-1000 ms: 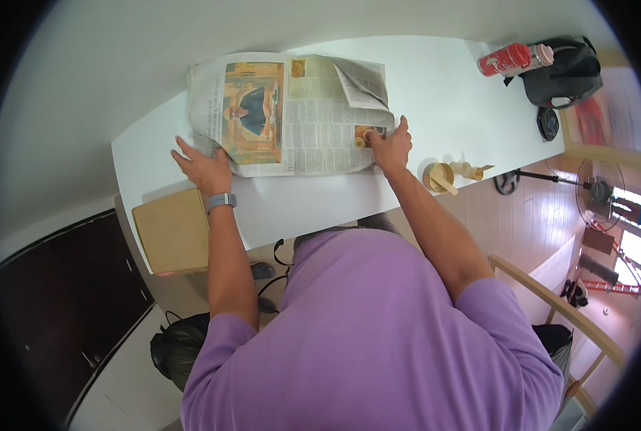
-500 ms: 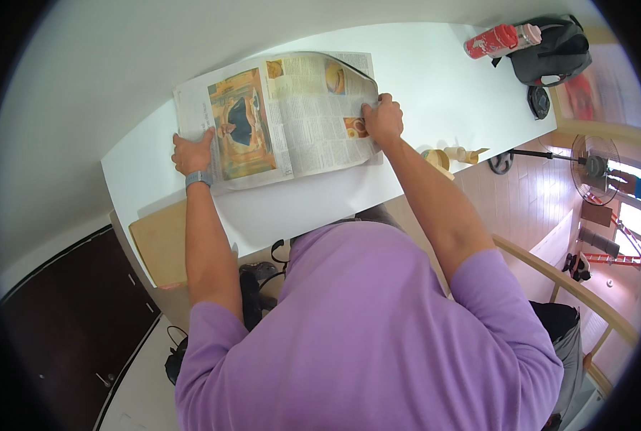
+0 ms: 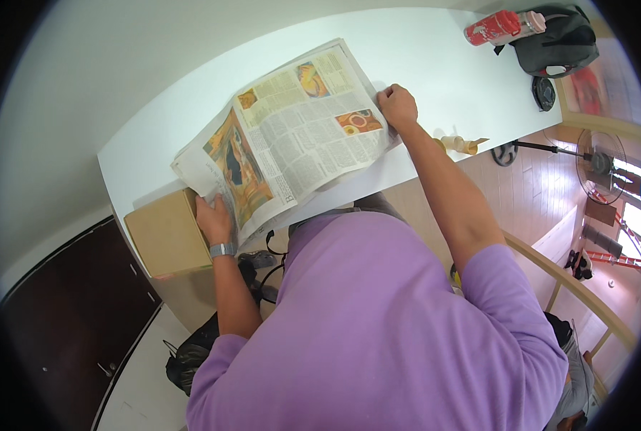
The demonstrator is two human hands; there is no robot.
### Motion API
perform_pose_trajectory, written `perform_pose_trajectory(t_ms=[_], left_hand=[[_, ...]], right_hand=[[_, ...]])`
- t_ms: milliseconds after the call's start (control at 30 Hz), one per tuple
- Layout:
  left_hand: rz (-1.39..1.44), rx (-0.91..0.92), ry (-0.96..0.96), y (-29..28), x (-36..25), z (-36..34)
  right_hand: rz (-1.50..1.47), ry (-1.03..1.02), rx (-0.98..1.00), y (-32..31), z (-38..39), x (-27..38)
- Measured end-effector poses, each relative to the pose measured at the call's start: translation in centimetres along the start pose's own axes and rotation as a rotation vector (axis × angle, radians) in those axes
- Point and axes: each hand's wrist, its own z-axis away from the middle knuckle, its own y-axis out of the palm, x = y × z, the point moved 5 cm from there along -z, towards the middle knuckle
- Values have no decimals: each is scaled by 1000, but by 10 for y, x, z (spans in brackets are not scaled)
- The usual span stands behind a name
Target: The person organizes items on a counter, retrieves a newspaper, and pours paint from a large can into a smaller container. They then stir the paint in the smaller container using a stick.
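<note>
newspaper (image 3: 299, 140) slants over white table (image 3: 446, 79), left hand (image 3: 214, 220) clamped on lower left edge, right hand (image 3: 398, 106) pinching right edge, likely steadying loose pages.

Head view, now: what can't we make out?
- Head: tabletop under the newspaper, covered by it.
- Head: newspaper's body text, too small to read.
- Head: pale pink bottle's lower part, behind the red bottle.
- Head: round yellowish item, mostly behind the right forearm.
</note>
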Motion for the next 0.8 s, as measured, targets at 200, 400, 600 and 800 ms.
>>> perform_pose_trajectory(t_ms=[200,400,600,800], left_hand=[[-212,-102,116,-19,-21,13],[-145,-311,192,-46,-54,11],[-236,-312,315,-123,-112,-10],[-740,-510,745,-213,-238,14]], right_hand=[[-321,-461,-148,-27,68,69],[-447,-234,320,-2,57,55],[-607,-241,233,-33,46,60],[-947,-680,18,-148,96,163]])
